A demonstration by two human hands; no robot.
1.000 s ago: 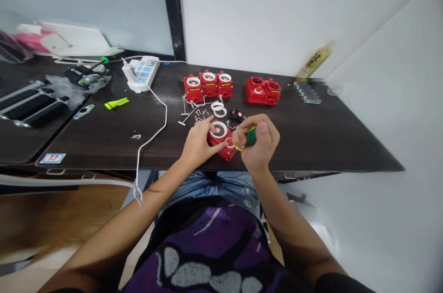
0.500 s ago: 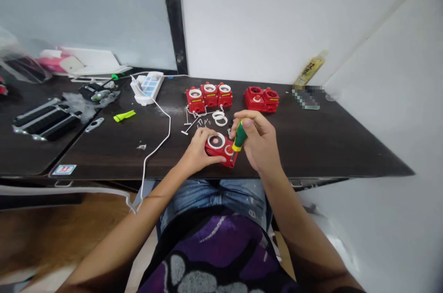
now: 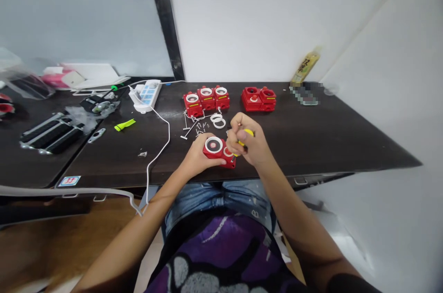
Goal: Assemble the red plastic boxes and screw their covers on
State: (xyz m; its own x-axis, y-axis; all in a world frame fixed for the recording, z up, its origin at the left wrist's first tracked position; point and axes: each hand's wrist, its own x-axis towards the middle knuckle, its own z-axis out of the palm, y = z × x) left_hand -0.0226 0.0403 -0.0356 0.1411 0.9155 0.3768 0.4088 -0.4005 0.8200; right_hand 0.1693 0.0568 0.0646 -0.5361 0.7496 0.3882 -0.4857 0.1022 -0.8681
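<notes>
Left fingers (image 3: 215, 162) curl around the red box (image 3: 220, 155).

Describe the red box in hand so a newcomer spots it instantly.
Find the dark desk, then its near edge. There, a red box with a white-ringed round face is held by the left hand. The other red boxes sit farther back, untouched.

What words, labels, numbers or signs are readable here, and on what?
"双" on the yellow plastic bottle; the character below is blurred.
Apparently "B" on the blue denim jeans.
Too small: yellow labels on three red boxes with white rings.
Too blurred: red marks on the blue-edged sticker on the dark brown table.
Too small: the round mark on the red box held by the left hand.
</notes>
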